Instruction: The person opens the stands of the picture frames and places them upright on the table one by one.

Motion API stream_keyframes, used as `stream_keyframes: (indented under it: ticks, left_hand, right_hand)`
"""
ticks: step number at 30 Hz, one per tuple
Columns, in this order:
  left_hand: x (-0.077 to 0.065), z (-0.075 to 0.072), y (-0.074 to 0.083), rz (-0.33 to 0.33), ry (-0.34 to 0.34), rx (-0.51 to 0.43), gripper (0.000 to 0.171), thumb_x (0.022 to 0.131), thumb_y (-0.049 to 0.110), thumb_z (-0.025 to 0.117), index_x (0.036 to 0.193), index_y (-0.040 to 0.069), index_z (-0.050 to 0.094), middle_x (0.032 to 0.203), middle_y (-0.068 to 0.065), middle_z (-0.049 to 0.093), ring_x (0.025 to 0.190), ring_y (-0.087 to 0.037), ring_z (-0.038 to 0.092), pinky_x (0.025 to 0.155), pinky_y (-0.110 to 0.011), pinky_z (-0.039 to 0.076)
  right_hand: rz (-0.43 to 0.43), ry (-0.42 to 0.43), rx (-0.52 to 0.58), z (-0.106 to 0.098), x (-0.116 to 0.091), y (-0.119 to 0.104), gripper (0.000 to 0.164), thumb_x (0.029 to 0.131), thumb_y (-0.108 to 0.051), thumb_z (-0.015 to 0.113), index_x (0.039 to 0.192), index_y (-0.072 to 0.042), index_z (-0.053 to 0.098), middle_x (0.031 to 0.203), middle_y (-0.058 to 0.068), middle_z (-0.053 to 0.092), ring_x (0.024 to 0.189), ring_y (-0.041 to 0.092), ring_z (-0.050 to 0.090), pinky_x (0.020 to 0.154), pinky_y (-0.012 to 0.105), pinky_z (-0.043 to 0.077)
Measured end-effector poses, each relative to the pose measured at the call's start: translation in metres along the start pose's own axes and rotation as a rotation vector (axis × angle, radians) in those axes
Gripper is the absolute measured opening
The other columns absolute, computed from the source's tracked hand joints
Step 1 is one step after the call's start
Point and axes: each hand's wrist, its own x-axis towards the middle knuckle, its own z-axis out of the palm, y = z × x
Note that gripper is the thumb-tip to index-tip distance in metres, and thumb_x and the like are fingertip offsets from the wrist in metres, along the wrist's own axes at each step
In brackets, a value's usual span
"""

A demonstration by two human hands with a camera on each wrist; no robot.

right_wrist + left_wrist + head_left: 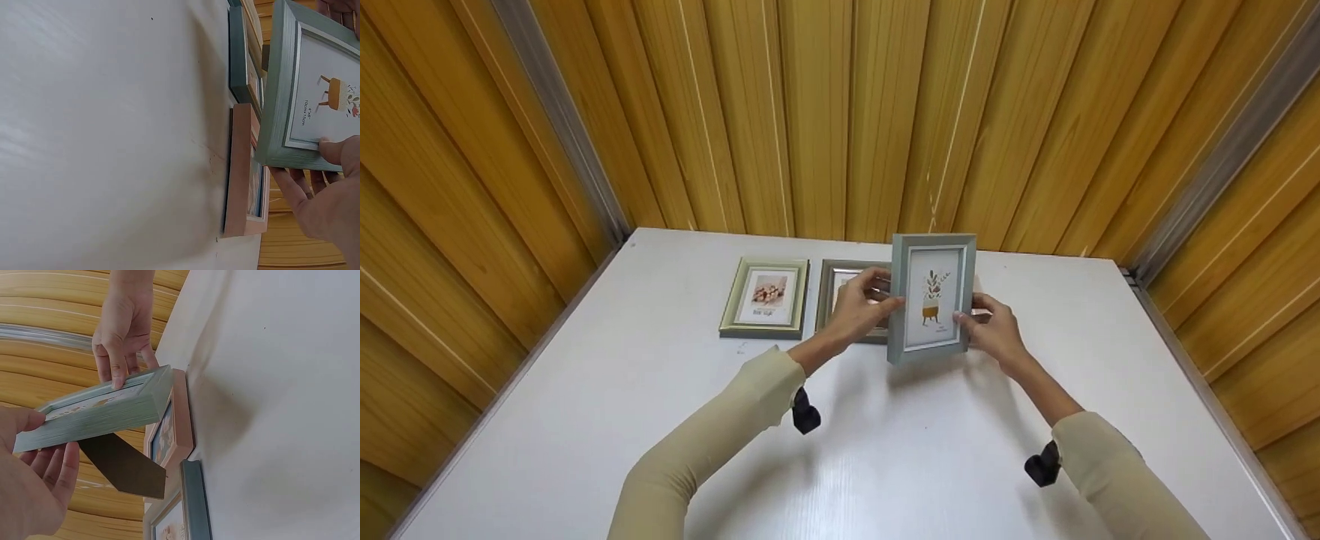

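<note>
A grey-green picture frame (933, 296) with a potted-plant print is held upright above the white table, its front toward me. My left hand (856, 306) grips its left side, thumb at the front edge and fingers behind. On the lower right side, my right hand (996, 328) pinches it, with the thumb (332, 151) on the front border and fingers behind the back. A dark brown stand leg (125, 467) sticks out from the frame's back in the left wrist view. Behind the held frame lies a pink frame (242, 171), mostly hidden in the head view.
On the table (825, 465), a pale green-gold frame (765, 297) lies flat at the left. A grey-brown frame (829, 296) lies beside it, partly covered by my left hand. Yellow wood-look panels (817, 112) wall the back and sides.
</note>
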Motion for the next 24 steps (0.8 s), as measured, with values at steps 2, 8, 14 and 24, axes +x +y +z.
stream_keyframes:
  ticks: [2,8,14,24]
  left_hand:
    - [0.006,0.007,0.001,0.005,0.001,-0.001,0.040,0.091,0.006,0.072,0.130,0.005,0.062,0.118,-0.015,0.070,0.099,-0.019,0.068,0.085,-0.042,0.063]
    - [0.024,0.027,0.004,0.017,-0.009,0.019,0.046,0.094,0.004,0.067,0.139,0.004,0.060,0.124,-0.016,0.071,0.109,-0.024,0.071,0.088,-0.034,0.062]
    - [0.039,0.055,0.012,0.015,-0.117,-0.006,0.059,0.095,0.003,0.063,0.151,0.007,0.044,0.144,-0.016,0.058,0.132,-0.029,0.059,0.107,-0.036,0.052]
    - [0.052,0.107,0.013,0.023,-0.244,0.051,0.094,0.086,-0.001,0.068,0.164,0.024,0.022,0.155,-0.010,0.042,0.140,-0.025,0.044,0.113,-0.043,0.048]
  right_hand:
    - [-0.018,0.037,-0.028,-0.008,-0.001,0.000,0.047,0.102,-0.014,0.062,0.146,0.000,0.049,0.140,0.023,0.055,0.119,0.031,0.060,0.096,0.035,0.058]
    - [-0.107,0.204,-0.116,-0.025,0.003,0.004,0.045,0.100,-0.007,0.062,0.141,0.007,0.051,0.134,0.026,0.059,0.116,0.040,0.065,0.089,0.023,0.058]
    - [-0.175,0.375,-0.146,-0.043,0.010,0.015,0.043,0.099,-0.001,0.060,0.139,0.010,0.049,0.130,0.027,0.057,0.112,0.041,0.065,0.081,0.009,0.050]
    - [-0.198,0.575,-0.175,-0.072,0.010,0.039,0.042,0.100,-0.001,0.057,0.140,0.010,0.048,0.130,0.028,0.054,0.109,0.041,0.063,0.095,0.043,0.052]
